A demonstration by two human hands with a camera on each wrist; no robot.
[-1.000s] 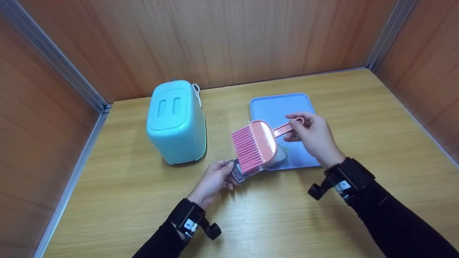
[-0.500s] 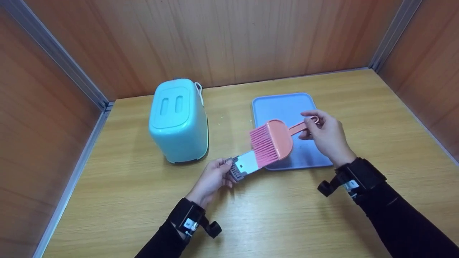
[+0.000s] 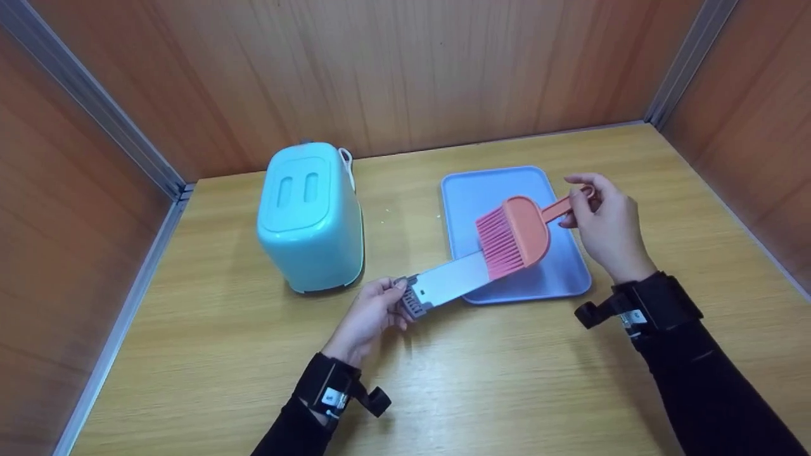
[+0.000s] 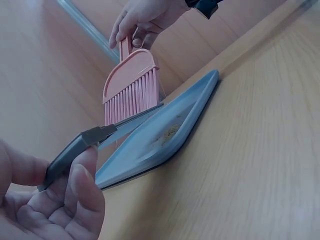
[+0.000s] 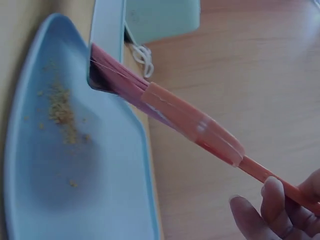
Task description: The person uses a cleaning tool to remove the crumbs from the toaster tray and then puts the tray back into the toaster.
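**Pink bristles at the end of the white strip**

Pink plastic brush (image 3: 512,238) — its bristles rest on the far end of a flat white strip (image 3: 453,280), right over the blue tray (image 3: 491,190). The right hand (image 3: 605,225) pinches the thin brush handle between thumb and fingers, at about 2 o'clock from the bristles. The left hand (image 3: 370,316) grips the strip's grey comb-like end (image 3: 415,303) at about 8 o'clock from the brush, fingers curled round it, so the strip slants from that hand up onto the tray.

The step in hand looks like brushing the strip clean over the tray — the wrist views show tan crumbs (image 5: 60,112) lying in the tray's bed. The next move would call for keeping the strip's far end above the tray and holding it steady while the bristles run off its tip.

A teal lidded bin (image 3: 310,215) stands at 10 o'clock from the left hand, well apart, on the wooden table (image 3: 507,380).
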